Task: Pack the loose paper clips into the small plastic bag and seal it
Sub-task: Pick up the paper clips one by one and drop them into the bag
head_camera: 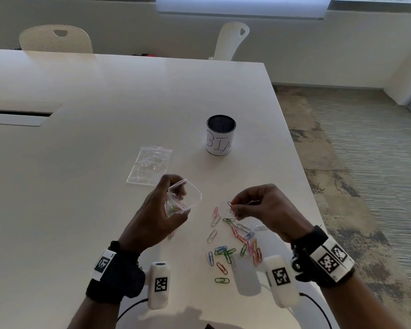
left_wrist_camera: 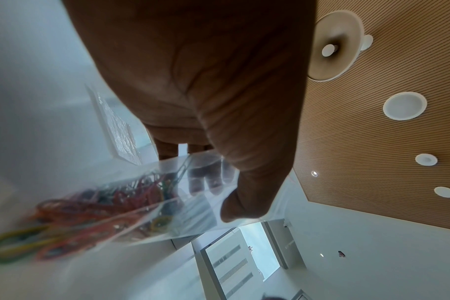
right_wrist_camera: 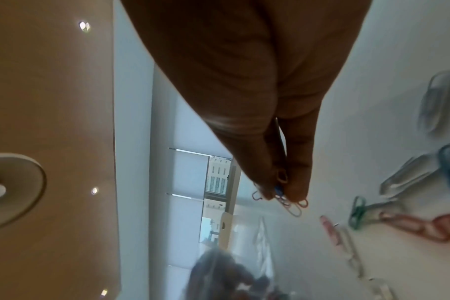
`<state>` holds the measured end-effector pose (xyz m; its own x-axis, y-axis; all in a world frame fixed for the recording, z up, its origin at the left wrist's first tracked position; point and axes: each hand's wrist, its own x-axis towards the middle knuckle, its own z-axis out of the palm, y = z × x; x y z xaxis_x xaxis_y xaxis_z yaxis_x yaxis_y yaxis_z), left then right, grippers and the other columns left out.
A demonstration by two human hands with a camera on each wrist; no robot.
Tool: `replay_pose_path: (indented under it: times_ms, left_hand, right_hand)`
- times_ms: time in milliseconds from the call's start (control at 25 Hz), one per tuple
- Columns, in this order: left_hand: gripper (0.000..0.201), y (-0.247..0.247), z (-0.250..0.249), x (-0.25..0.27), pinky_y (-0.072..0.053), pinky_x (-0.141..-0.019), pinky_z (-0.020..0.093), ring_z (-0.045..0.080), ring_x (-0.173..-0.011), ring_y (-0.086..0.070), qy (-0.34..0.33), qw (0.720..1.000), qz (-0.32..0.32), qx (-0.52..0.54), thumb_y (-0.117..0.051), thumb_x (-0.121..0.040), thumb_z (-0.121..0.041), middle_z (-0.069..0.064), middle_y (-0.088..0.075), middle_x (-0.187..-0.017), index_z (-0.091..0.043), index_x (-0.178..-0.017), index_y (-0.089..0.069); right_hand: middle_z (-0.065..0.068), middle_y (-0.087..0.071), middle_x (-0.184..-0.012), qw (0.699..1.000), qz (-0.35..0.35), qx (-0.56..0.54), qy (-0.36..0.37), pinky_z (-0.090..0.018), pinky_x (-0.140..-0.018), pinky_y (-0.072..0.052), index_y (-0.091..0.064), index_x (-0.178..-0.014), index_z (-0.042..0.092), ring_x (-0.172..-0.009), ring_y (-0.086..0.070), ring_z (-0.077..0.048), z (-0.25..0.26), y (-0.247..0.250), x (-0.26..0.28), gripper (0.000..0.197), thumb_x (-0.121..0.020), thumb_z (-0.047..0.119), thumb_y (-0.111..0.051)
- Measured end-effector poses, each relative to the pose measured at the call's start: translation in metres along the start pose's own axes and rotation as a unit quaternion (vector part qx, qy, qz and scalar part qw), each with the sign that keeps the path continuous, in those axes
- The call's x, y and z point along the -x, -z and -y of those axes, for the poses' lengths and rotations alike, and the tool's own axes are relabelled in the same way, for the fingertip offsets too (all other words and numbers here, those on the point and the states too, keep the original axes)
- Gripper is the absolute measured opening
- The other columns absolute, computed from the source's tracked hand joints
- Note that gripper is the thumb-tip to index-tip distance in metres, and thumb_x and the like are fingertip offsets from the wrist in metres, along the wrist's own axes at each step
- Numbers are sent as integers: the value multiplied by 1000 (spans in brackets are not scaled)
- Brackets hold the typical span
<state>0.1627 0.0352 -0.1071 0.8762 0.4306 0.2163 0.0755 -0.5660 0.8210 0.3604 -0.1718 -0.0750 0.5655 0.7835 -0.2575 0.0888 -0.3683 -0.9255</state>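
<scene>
Left wrist: bagged paper clips (left_wrist_camera: 95,205) blurred.

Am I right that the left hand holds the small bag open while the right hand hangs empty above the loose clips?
Not quite: the right hand is not empty. The right wrist view shows its fingers pinching several paper clips. The left hand does hold the small bag open.

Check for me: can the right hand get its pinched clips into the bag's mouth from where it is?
Probably yes. The left hand holds the small bag with its mouth spread open toward the right hand, which pinches a few paper clips. Nothing stands in the gap between them.
</scene>
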Motion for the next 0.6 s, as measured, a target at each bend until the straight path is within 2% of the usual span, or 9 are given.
replay_pose_path:
  times_ms: [120, 280, 440, 480, 600]
  left_hand:
    - [47, -2, -1, -2, -50, -86, 13, 15, -100, -62, -2, 1000, 3, -2, -82, -87, -6, -6, -61, -105, -22, -119, -50]
    - [49, -1, -1, -3, -52, -87, 15, 15, -101, -63, -1, 1000, 6, -10, -82, -86, -6, -6, -62, -106, -22, -120, -50]
    - [52, -1, -7, 0, -50, -79, 9, 11, -96, -65, 19, 1000, 2, -5, -82, -87, -8, -4, -66, -107, -24, -123, -48]
    - [53, -1, -8, 1, -51, -77, 11, 12, -94, -66, 27, 1000, 2, 0, -82, -87, -8, -5, -68, -107, -26, -123, -47]
    - [54, -1, -10, 2, -55, -74, 20, 16, -90, -69, 40, 999, 2, 3, -80, -87, -7, -7, -71, -106, -28, -125, -47]
  right_hand:
    - [-20, -79, -86, 996, 3, -77, 35, -28, -78, -62, -77, -99, -3, -77, -75, -23, 22, -6, 2, 15, -85, 2, -79]
    - [-20, -79, -85, 991, -8, -104, 88, -26, -75, -62, -77, -99, -4, -73, -75, -21, 54, -29, -1, 16, -84, 0, -80]
    - [-11, -80, -81, 991, 10, -13, 135, -41, -79, -65, -80, -93, 5, -76, -78, -25, 70, -52, -9, 10, -83, 3, -82]
    - [-9, -81, -81, 989, 11, 19, 143, -40, -79, -65, -80, -92, 6, -77, -78, -24, 72, -56, -11, 10, -83, 3, -83]
    - [-1, -81, -82, 980, 6, 103, 168, -29, -75, -64, -83, -92, 10, -73, -76, -11, 76, -63, -16, 12, -83, 3, -82]
